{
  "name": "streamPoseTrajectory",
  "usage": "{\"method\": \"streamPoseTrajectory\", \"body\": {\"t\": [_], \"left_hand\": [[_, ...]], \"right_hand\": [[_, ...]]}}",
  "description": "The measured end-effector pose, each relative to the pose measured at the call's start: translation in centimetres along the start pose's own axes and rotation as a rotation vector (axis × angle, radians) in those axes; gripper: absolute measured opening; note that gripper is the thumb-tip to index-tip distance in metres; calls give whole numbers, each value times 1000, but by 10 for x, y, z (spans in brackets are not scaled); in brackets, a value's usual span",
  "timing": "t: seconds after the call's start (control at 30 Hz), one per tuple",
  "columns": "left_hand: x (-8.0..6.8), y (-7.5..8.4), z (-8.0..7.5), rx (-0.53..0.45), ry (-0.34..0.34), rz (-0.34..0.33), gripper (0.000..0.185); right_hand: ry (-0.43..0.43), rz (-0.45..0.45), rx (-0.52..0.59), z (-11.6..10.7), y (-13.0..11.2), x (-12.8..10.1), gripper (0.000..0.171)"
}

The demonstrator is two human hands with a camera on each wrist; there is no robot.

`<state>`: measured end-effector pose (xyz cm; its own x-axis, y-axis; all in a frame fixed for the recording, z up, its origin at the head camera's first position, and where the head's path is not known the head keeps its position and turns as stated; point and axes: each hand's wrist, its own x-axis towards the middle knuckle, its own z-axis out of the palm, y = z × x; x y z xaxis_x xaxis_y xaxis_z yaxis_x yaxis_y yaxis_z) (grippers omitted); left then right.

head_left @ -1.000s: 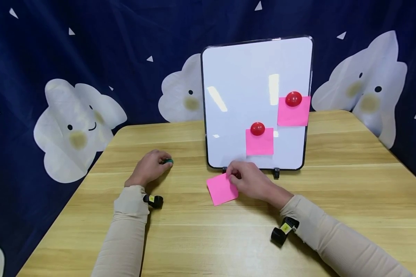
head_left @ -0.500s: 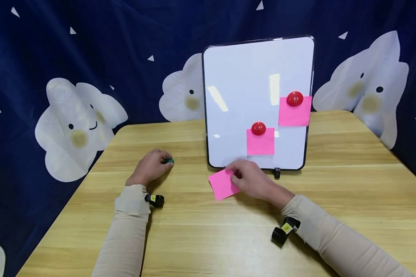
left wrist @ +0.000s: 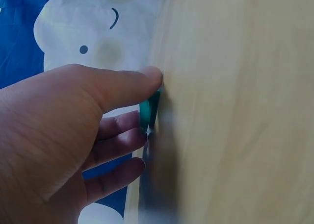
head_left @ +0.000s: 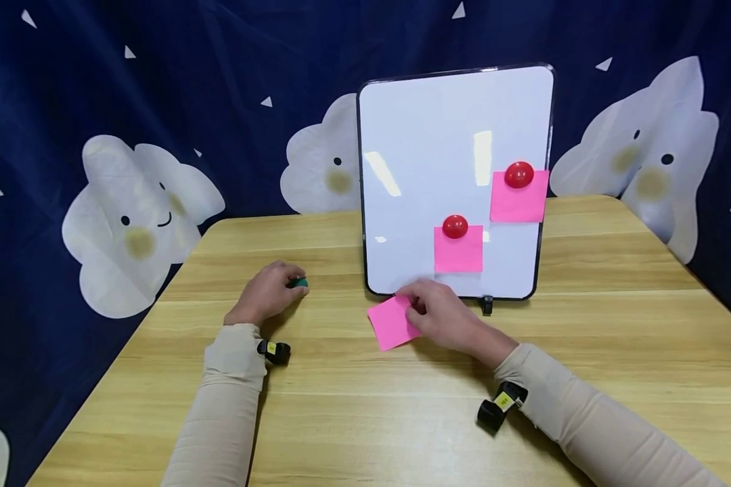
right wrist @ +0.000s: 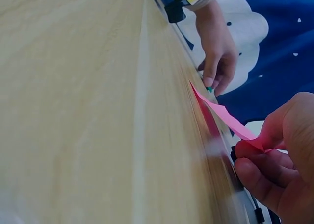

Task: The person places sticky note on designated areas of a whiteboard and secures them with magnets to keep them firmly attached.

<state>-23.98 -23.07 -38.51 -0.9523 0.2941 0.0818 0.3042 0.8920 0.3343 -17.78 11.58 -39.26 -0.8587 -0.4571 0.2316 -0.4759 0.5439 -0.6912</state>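
My right hand (head_left: 441, 312) pinches a pink sticky note (head_left: 392, 323) by its right side, in front of the whiteboard's lower edge. In the right wrist view the note (right wrist: 228, 118) stands tilted, its far corner close over the tabletop. On the left of the table, my left hand (head_left: 267, 292) grips a small green magnet (head_left: 300, 282) between thumb and fingers. The left wrist view shows the green magnet (left wrist: 147, 112) under the thumb, right at the table surface, partly hidden by the fingers.
A whiteboard (head_left: 426, 149) stands on small black feet (head_left: 487, 305) at the back of the table (head_left: 353, 419). Two pink notes hang on it, each under a round magnet: a lower red magnet (head_left: 455, 226) and an upper red magnet (head_left: 519, 174). A cloud-patterned curtain (head_left: 219, 81) hangs behind.
The pink note in my right hand has risen slightly, its lower corner moving up and a little right. My left hand stays at the green magnet, hardly moved.
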Motion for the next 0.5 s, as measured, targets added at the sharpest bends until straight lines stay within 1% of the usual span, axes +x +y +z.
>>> {"method": "streamPoseTrajectory", "body": {"t": [0.07,0.3,0.5], "left_hand": [[1,0,1,5,3,2,38],[3,-1,4,35,10,-25,39],[3,1,5,46,16,-23,40]], "right_hand": [[5,-5,-4,0,0,0,31],[18,-17,-4,0,1,-1,30],[24,-17,-8,1,2,-1,29]]}}
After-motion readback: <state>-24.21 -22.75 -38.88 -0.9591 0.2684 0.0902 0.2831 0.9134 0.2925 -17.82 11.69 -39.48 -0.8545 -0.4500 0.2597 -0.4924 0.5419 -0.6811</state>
